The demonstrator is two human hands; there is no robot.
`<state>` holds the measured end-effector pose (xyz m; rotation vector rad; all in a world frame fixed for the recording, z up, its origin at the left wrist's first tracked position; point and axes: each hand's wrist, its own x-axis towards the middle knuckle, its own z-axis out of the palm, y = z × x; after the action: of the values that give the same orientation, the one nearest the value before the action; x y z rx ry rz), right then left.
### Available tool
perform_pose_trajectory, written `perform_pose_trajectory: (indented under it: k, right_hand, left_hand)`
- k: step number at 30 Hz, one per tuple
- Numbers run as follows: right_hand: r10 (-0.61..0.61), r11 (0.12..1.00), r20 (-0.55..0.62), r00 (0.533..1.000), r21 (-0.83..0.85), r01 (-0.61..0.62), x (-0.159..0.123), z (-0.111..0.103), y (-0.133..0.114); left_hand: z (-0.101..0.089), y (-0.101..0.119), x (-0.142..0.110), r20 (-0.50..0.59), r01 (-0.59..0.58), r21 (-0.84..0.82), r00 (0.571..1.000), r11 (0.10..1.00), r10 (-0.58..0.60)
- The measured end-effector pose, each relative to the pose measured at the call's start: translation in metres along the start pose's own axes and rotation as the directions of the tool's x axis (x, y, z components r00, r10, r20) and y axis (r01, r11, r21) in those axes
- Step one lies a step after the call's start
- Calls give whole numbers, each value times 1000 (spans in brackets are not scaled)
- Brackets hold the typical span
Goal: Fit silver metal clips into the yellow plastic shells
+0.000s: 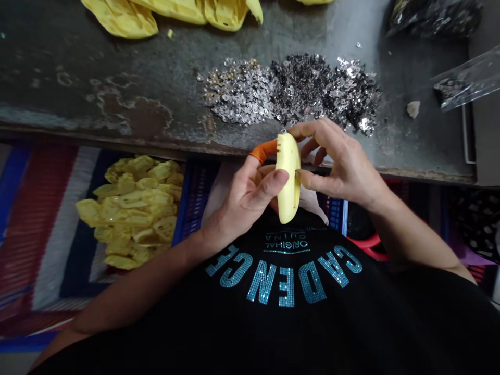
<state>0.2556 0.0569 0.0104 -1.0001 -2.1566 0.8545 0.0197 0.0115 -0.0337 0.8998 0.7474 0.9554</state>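
In front of my chest, my left hand (250, 192) grips a curved yellow plastic part (288, 179) that stands nearly upright, with small slots at its upper left edge. An orange finger cot (263, 151) covers one finger behind it. My right hand (338, 156) is closed on the part's other side, thumb against its edge and index fingertip at the top. A tiny shiny metal piece (283, 130) shows at that top end; whether it is seated there I cannot tell. Just beyond lie heaped small metal clips (242, 94), with darker ones (300, 86) beside them.
More yellow plastic parts (175, 11) lie at the bench's far side. Below left, a crate lined with striped cloth (47, 224) holds a pile of yellow parts (136, 208). Plastic bags of metal pieces (437, 18) sit at the right, near a whitish lump (413, 108). The worn bench edge (156, 146) runs across.
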Motion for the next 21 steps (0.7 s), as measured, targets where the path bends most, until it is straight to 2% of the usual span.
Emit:
perform_pose_trajectory:
  k: [2,5,7,9,11,13,14,15,17,19,21]
  right_hand:
    - [8,1000,-45,999,29,-7,-4,8,4]
    - [46,994,-194,980,108,-25,-17,25,11]
    - [63,985,-331,942,172,-5,-27,40,16]
    - [45,983,-471,881,177,44,-34,54,21]
    - [-44,991,-609,792,73,111,-38,65,28]
    - [-173,982,-704,689,-74,172,-39,72,37]
    - [-221,974,-723,654,-131,184,-40,75,41]
    - [-243,970,-727,642,-171,174,-40,77,46]
    - [-228,971,-716,660,-222,95,-41,80,53]
    - [-179,972,-709,682,-234,12,-42,83,58]
    - [-161,978,-714,681,-207,14,-40,84,58]
  left_hand:
    - [-3,2,-3,30,-21,76,999,997,18]
    - [-6,8,-10,69,-62,222,996,973,48]
    - [-6,12,-14,91,-114,345,992,932,88]
    - [-5,13,-14,135,-202,482,979,853,155]
    - [-4,13,-10,220,-363,599,932,714,289]
    - [-3,12,-4,323,-540,657,832,526,450]
    - [-2,12,-1,375,-611,661,771,434,514]
    - [-1,12,2,418,-662,657,719,362,556]
    - [0,13,5,468,-704,648,669,290,578]
    - [-1,16,5,475,-708,645,665,286,576]
    - [-2,18,4,458,-695,650,681,307,571]
